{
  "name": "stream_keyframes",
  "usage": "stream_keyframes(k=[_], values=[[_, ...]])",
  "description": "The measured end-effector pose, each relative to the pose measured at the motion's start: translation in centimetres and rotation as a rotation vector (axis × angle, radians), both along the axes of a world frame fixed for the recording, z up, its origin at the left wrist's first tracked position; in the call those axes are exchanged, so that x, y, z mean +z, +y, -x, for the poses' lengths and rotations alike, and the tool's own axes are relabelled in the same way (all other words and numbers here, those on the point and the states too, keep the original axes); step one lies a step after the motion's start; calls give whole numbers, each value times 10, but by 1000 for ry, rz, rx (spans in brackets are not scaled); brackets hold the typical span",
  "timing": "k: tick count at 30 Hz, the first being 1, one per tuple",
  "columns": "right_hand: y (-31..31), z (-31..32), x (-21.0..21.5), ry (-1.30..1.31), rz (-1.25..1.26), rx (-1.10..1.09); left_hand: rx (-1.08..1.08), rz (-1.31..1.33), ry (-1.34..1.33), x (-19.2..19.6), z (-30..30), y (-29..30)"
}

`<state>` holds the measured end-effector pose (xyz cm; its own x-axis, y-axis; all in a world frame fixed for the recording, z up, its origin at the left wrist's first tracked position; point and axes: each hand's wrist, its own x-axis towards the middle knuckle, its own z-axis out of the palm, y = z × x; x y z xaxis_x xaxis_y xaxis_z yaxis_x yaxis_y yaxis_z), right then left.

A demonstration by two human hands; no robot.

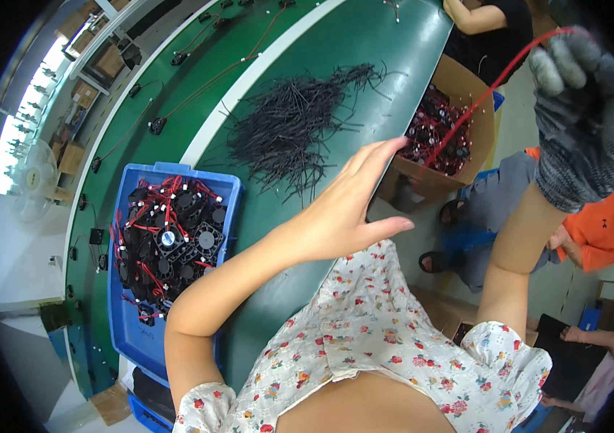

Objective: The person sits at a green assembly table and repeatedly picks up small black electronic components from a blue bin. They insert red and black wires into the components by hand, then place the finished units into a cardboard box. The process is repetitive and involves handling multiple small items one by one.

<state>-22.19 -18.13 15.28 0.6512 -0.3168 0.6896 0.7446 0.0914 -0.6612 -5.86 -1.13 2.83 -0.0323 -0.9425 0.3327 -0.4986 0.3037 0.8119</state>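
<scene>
My bare left hand (354, 206) hangs over the table's right edge, fingers stretched out, thumb apart, nothing in it. High at the right, my right hand (582, 119) wears a grey knitted glove, and its fingers are curled on a red wire (491, 90). That wire slants down to the left toward a cardboard box (428, 179) full of small dark parts with red leads; its lower end blurs there. On the green table left of my left hand lies a loose pile of black cable ties (289, 123).
A blue tray (234, 206) of small black fans (177, 238) with red leads stands at the left. Beyond a white rail (231, 94), a green conveyor belt (141, 141) carries spaced wired parts. Other people sit or stand at the right, one in an orange shirt (603, 234).
</scene>
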Motion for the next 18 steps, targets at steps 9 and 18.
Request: stream_keyframes(k=[9, 18], values=[[-9, -35, -19, -369, 183, -448, -371, -460, 832, -2, -2, -1], [0, -10, -39, -223, 9, -556, -415, -570, 1048, -13, 3, -7]])
